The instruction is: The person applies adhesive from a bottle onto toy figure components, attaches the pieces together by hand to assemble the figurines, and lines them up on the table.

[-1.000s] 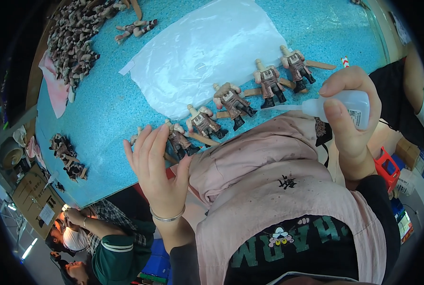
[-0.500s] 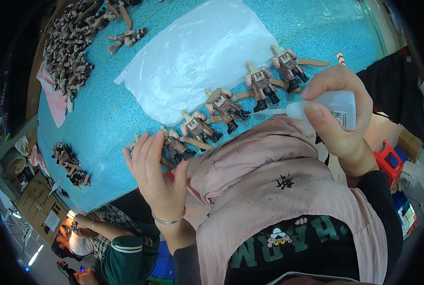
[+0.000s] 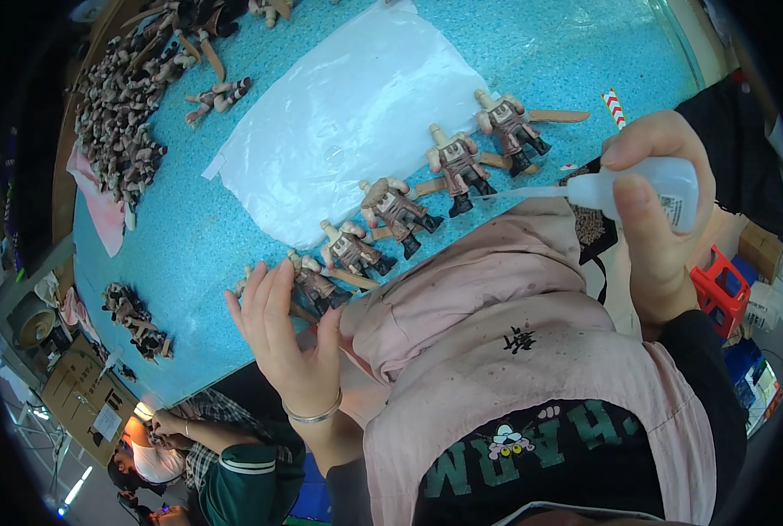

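Note:
A slanting row of headless toy figures in pinkish-brown outfits and black boots lies along the near table edge. My right hand [image 3: 663, 254] grips a translucent white squeeze bottle [image 3: 679, 186] on its side, its thin nozzle [image 3: 523, 192] pointing left. The tip is close to the boots of one toy figure [image 3: 455, 167]; whether they touch, I cannot tell. Further right lies another toy figure [image 3: 510, 127], beside a flat tan blade-shaped piece [image 3: 558, 116]. My left hand [image 3: 295, 351] has its fingers apart at the row's left end, partly hiding a toy figure [image 3: 317, 282].
A white plastic sheet [image 3: 347, 114] lies on the blue table [image 3: 207, 298] behind the row. At the far left is a large heap of figures [image 3: 124, 114], with a smaller cluster [image 3: 137, 320] nearer. Another person [image 3: 247, 482] sits at lower left. A red stool [image 3: 720, 289] stands at right.
The bottle's nozzle has moved right, from the boots of the middle figure to those of the figure right of it. My left hand stays at the row's left end. The view has shifted slightly.

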Motion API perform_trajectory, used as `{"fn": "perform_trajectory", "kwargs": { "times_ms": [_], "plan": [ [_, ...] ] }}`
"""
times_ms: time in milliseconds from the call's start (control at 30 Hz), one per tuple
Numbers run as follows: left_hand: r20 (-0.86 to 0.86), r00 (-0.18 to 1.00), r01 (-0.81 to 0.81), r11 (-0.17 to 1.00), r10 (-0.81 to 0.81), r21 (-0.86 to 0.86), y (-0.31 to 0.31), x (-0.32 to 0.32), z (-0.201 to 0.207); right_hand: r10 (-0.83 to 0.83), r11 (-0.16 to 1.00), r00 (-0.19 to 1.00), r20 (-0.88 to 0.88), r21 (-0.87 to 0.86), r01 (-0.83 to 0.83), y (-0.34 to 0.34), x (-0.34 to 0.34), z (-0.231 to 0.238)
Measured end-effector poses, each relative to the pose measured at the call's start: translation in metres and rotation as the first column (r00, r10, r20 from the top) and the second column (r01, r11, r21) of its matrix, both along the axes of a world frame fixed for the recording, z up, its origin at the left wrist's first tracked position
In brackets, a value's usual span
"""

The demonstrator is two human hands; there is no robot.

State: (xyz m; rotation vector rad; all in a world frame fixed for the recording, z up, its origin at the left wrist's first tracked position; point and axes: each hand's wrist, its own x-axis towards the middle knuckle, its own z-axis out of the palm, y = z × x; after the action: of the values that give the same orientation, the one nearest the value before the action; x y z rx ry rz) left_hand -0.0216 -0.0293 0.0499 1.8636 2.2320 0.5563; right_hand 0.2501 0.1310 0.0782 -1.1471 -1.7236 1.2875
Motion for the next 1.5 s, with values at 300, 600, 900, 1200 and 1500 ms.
{"fn": "perform_trajectory", "kwargs": {
  "times_ms": [300,600,900,1200,1500],
  "plan": [
    [-0.021,1.0,-0.001,1.0,0.001,-0.006,0.001,0.002,0.002,0.053,0.99,0.988,-0.144,0.137,-0.033,0.01,0.014,-0.013],
    [-0.026,1.0,0.001,1.0,-0.001,-0.013,0.0,0.003,0.003,0.006,0.998,1.0,0.024,0.066,-0.008,0.004,0.008,-0.007],
    [-0.033,0.999,0.003,1.0,-0.003,-0.004,-0.001,0.002,0.002,0.045,0.992,0.999,-0.026,0.121,-0.041,0.004,0.009,-0.01],
    [-0.04,0.999,0.002,1.0,-0.003,-0.014,-0.001,0.001,0.002,-0.066,0.996,0.998,-0.018,0.059,0.067,0.011,0.025,-0.003],
    [-0.044,0.999,0.007,1.0,-0.008,-0.023,-0.003,0.001,0.003,-0.077,0.959,0.983,-0.165,0.258,0.119,0.02,0.041,-0.016]
  ]
}}
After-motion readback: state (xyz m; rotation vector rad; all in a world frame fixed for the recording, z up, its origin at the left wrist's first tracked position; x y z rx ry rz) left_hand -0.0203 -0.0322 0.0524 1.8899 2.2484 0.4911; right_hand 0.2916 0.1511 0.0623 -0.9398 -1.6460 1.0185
